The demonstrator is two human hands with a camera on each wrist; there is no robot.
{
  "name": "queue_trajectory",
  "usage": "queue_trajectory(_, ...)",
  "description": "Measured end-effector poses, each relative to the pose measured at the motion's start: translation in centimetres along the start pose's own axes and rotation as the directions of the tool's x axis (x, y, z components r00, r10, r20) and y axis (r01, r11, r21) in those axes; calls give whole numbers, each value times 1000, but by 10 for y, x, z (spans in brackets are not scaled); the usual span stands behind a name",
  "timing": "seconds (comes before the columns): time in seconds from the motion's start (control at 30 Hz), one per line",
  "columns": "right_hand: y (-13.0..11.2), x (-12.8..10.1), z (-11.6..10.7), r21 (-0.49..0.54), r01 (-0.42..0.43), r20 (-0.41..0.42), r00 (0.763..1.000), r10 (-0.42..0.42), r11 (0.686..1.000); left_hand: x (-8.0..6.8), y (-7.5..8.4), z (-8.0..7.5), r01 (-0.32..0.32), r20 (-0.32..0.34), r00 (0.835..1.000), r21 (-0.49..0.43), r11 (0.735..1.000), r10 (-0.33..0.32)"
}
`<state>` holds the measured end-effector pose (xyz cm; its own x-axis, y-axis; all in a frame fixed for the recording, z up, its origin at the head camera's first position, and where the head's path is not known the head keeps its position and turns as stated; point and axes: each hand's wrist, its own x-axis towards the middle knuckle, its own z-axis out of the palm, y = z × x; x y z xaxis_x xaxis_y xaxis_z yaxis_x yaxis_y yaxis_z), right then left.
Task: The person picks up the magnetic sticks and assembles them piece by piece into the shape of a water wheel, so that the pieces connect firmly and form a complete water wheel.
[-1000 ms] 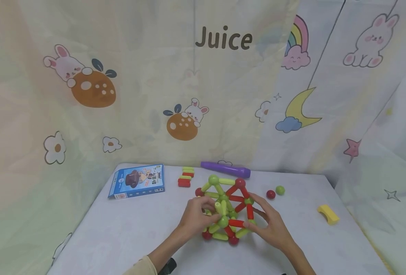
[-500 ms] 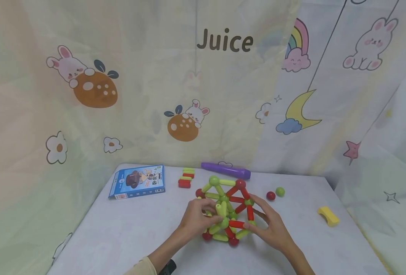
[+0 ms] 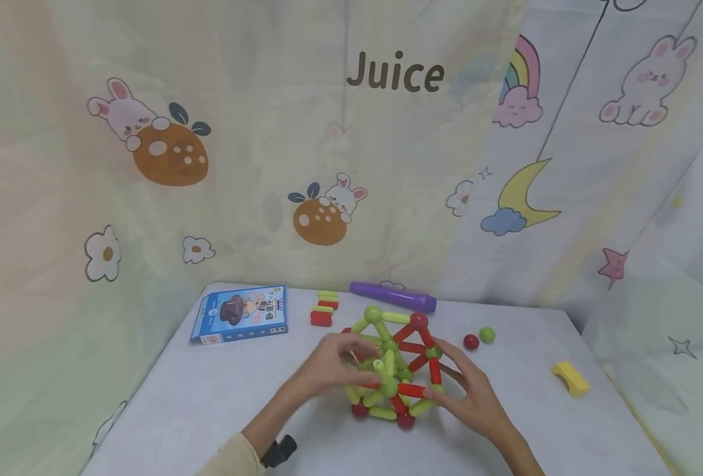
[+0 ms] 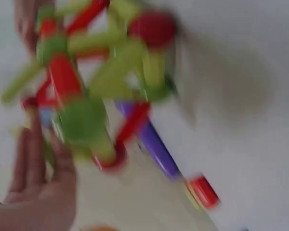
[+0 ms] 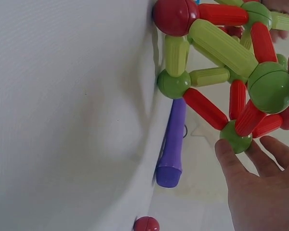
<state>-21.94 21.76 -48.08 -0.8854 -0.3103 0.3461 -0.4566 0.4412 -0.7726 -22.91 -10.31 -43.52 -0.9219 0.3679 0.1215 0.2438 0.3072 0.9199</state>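
Cartoon curtain behind; white table (image 3: 209, 410) in front. Rod-and-ball structure (image 3: 394, 370) of green and red pieces sits centre-near. Left hand (image 3: 333, 367) at its left side, fingers loosely bent on a green rod; grip cannot be told. Right hand (image 3: 467, 390) spread flat, fingertips touching its right side. Far: blue box (image 3: 240, 315), purple marker (image 3: 393, 296). Right: two loose balls (image 3: 478, 338), yellow block (image 3: 570, 378).

Rod-and-ball frame (image 3: 394, 367): glossy plastic, ribbed rods, smooth balls. Table cover (image 3: 221, 396): matt white cloth. Box (image 3: 240, 314): printed card.
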Motion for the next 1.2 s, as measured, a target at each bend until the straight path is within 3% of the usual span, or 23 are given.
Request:
queue_trajectory(0.07, 0, 0, 0, -1, -5, -1, 1000, 5, 1000, 9, -11, -25, -6, -48, 999, -2, 1000, 6)
queue_trajectory(0.13, 1, 0, 1, -1, -13, -2, 1000, 13, 1000, 19, -30, -46, 16, -167, 986, 63, 998, -6)
queue_trajectory(0.2, 1, -1, 2, 0, -17, -4, 1000, 17, 1000, 27, -51, -60, 94, -287, 957, 178, 979, -39)
queue_trajectory(0.27, 2, -1, 2, 0, -22, -5, 1000, 22, 1000, 34, -69, -65, 184, -344, 936, 290, 939, -77)
queue_trajectory(0.33, 3, -2, 2, 7, -23, -5, 1000, 23, 1000, 39, -82, -64, 238, -333, 937, 379, 894, -109)
queue_trajectory(0.43, 3, -1, 2, 19, -15, -5, 1000, 15, 1000, 45, -95, -59, 242, -281, 954, 516, 822, -105)
queue_trajectory(0.53, 4, -1, 2, 25, -7, -8, 1000, 7, 1000, 50, -101, -53, 204, -249, 967, 641, 740, -51)
queue_trajectory(0.63, 5, -1, 2, 23, -10, -6, 1000, 10, 1000, 54, -103, -48, 181, -254, 967, 724, 666, 13)
queue_trajectory(0.8, 6, -2, 2, 27, -12, -10, 1000, 13, 1000, 61, -105, -46, 154, -256, 962, 789, 595, 90)
queue_trajectory(0.93, 6, -2, 1, 37, 11, -12, 1000, -11, 999, 63, -107, -45, 140, -232, 968, 819, 556, 98)
queue_trajectory(1.0, 6, -2, 1, 37, 21, -12, 1000, -21, 999, 62, -107, -44, 158, -233, 970, 823, 545, 70)
queue_trajectory(1.03, 5, -3, 2, 36, 25, -12, 1000, -24, 999, 60, -106, -43, 175, -239, 970, 814, 553, 44)
queue_trajectory(1.1, 5, -3, 2, 39, 25, -16, 1000, -25, 999, 55, -103, -41, 221, -262, 965, 769, 599, -20)
queue_trajectory(1.2, 5, -3, 2, 33, 26, -16, 1000, -26, 999, 41, -84, -38, 304, -314, 941, 623, 720, -125)
